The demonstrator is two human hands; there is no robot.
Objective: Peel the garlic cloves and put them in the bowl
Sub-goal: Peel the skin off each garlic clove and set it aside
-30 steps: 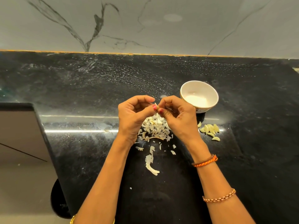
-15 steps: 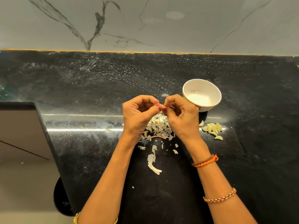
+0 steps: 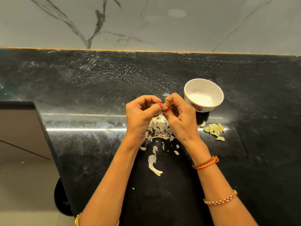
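Garlic clove: hidden between both thumbs, above the peel heap (image 3: pixel 160 128).
Left hand (image 3: pixel 140 115): pinching it.
Right hand (image 3: pixel 178 117): pinching skin; strip downward.
Bowl (image 3: pixel 219 101): near right, seemingly empty.

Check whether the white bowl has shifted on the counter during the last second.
No. The bowl sits at the same offset behind the peeled cloves on the counter; its slight drift in frame is camera motion.

Glossy black stone counter (image 3: pixel 97 95), smooth glazed ceramic bowl (image 3: pixel 189 95); papery garlic skins (image 3: pixel 160 128), veined marble wall (image 3: pixel 146 22)
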